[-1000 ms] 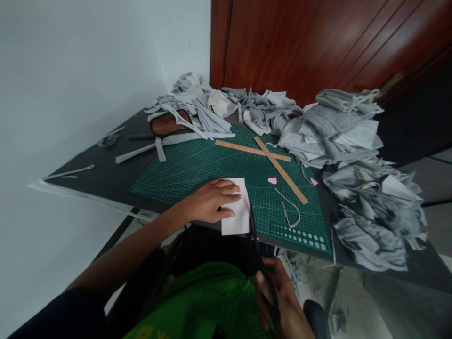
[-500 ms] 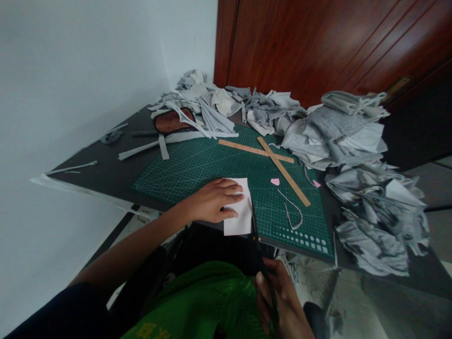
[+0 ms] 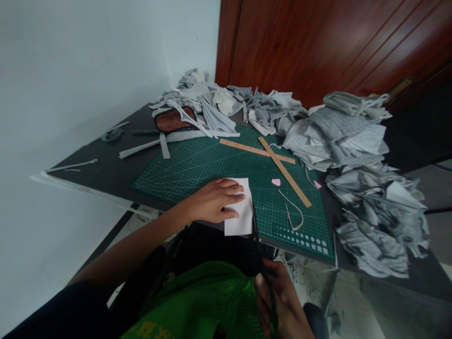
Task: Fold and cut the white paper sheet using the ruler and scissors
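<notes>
Near the middle of the counter's [image 3: 109, 181] front edge, our left hand [image 3: 215, 201] lies palm down, fingers a little apart, on a smooth, pale rectangular sheet [image 3: 237, 227]; paper or cloth, we cannot tell. Our right hand [image 3: 282, 299], below that edge, grips a long, thin black strip [image 3: 255, 228] that runs up along the sheet's right side. The sheet rests on a green gridded cutting mat [image 3: 197, 167], its near end reaching the counter's front edge. Two flat, wood-toned rulers [image 3: 286, 175] cross on the mat, beside a small pink scrap [image 3: 276, 181]. Crumpled grey cloth [image 3: 335, 134] heaps along the counter's far and right edges. Since the earlier frames, our view has shifted slightly; the left hand stays on the sheet.
</notes>
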